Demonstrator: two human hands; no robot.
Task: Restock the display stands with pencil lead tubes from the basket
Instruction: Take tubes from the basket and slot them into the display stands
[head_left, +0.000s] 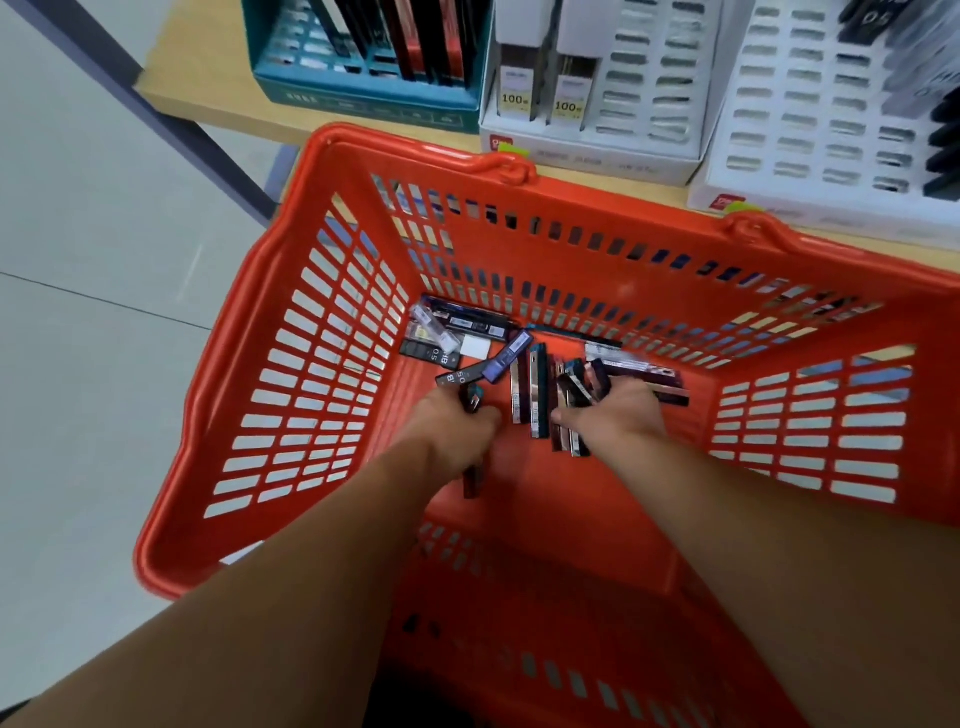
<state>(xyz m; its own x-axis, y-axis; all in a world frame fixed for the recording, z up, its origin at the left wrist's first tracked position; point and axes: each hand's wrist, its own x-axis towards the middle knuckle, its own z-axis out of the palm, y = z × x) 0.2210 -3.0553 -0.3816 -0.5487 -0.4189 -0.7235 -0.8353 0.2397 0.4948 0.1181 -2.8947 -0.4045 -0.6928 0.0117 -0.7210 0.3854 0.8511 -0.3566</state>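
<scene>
- Pencil lead tubes (470, 322) are lying loose on the floor of the red basket (228, 364). They are looking light, stiff and slick, so are probably best pinched across the long sides.
- Left hand (457, 431) is gripping one dark tube. Right hand (618, 410) is curling round several.
- White display stands (649, 78) are waiting beyond the far rim, and the tall basket walls are hemming both wrists in.

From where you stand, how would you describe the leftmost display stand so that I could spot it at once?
Start at the big orange basket; behind its far rim runs a wooden shelf carrying three display stands. The leftmost stand is teal and holds upright red and black packs, whereas the middle stand and the right stand are both white.
</scene>
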